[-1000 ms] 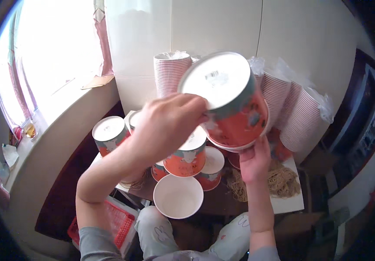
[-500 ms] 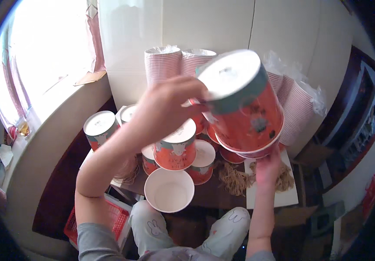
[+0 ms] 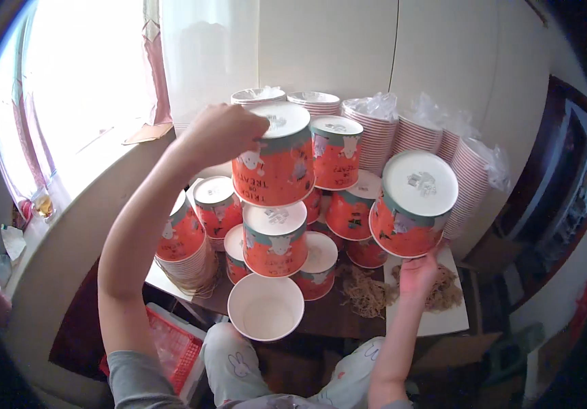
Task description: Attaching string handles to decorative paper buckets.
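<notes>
My left hand [image 3: 229,135] grips the upper edge of an upside-down orange paper bucket [image 3: 273,167] with a green band and white base. It is over the group of inverted buckets; whether its rim touches anything behind I cannot tell. On the right, my right hand [image 3: 417,274] supports a second inverted orange bucket [image 3: 409,230] from below at its rim, my fingers partly hidden beneath it. Between my hands, another inverted bucket [image 3: 276,252] sits on others. In front of it, a white bucket [image 3: 266,307] shows its hollow inside.
Tall stacks of nested pink-rimmed buckets [image 3: 370,136], some topped with clear plastic, line the wall. Brown raffia-like strands [image 3: 365,293] lie on the dark table, with more on a white board [image 3: 458,320]. A red basket [image 3: 188,361] stands low at left; a window ledge runs beyond.
Both hands were together at one tilted bucket, possibly nested with another. Now they are apart: my left hand carries one bucket leftward, while my right keeps another, lower and to the right.
</notes>
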`<state>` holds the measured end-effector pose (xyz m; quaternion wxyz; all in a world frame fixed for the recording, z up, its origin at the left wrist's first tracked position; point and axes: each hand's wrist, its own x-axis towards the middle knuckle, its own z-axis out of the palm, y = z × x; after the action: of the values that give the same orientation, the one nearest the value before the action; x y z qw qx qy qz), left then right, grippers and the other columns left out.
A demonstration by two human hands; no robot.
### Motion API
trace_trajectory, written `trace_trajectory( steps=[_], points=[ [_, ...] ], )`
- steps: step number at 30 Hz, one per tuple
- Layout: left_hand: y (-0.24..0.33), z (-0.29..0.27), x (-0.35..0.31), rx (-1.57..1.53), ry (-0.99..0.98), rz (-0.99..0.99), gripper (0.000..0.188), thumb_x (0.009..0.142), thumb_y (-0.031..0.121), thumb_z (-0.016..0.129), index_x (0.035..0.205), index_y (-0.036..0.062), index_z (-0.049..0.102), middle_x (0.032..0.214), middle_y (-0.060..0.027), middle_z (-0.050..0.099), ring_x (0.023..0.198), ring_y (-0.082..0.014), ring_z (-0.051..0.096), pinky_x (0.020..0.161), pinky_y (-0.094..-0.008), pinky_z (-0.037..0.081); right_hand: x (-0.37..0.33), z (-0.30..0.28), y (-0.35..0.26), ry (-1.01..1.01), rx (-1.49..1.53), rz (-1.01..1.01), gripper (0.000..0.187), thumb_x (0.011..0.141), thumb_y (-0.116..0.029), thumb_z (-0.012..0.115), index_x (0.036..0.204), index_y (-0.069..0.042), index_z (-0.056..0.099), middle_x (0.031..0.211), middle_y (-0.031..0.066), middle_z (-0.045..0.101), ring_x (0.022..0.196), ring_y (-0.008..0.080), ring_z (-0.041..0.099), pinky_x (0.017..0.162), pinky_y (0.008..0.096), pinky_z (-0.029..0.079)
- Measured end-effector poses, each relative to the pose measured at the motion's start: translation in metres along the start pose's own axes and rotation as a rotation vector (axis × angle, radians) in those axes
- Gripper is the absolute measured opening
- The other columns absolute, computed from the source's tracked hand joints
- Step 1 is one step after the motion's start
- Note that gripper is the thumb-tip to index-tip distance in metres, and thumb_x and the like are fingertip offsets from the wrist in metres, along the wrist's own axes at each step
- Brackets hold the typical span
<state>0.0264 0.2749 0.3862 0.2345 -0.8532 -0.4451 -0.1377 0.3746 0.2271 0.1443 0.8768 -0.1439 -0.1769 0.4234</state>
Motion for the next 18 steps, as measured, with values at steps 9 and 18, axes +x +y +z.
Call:
trace_trajectory(
  steps=[9,18],
  points=[
    [0.005,0.053,0.01,0.032,-0.059,0.043,0.015,0.075,0.02,0.06,0.077,0.0062,0.054,0.074,-0.0096,0.06,0.072,-0.0279,0.06,0.065,-0.0394,0.046,-0.013,0.008,0.013,0.047,-0.052,0.063,0.036,0.092,-0.022,0.037,0.124,-0.006,0.04,0.126,0.0091,0.046,0.115,0.0229,0.045,0.097,0.04,0.036],
    [0.017,0.028,-0.011,-0.153,0.076,0.003,0.031,0.076,0.025,0.062,0.1,0.0064,0.055,0.088,-0.0103,0.061,0.083,-0.028,0.06,0.071,-0.0384,0.047,-0.016,0.016,0.013,-0.001,0.05,0.147,0.035,0.091,-0.018,0.039,0.124,-0.006,0.04,0.128,0.0099,0.044,0.117,0.0225,0.044,0.097,0.0389,0.038]
  ],
)
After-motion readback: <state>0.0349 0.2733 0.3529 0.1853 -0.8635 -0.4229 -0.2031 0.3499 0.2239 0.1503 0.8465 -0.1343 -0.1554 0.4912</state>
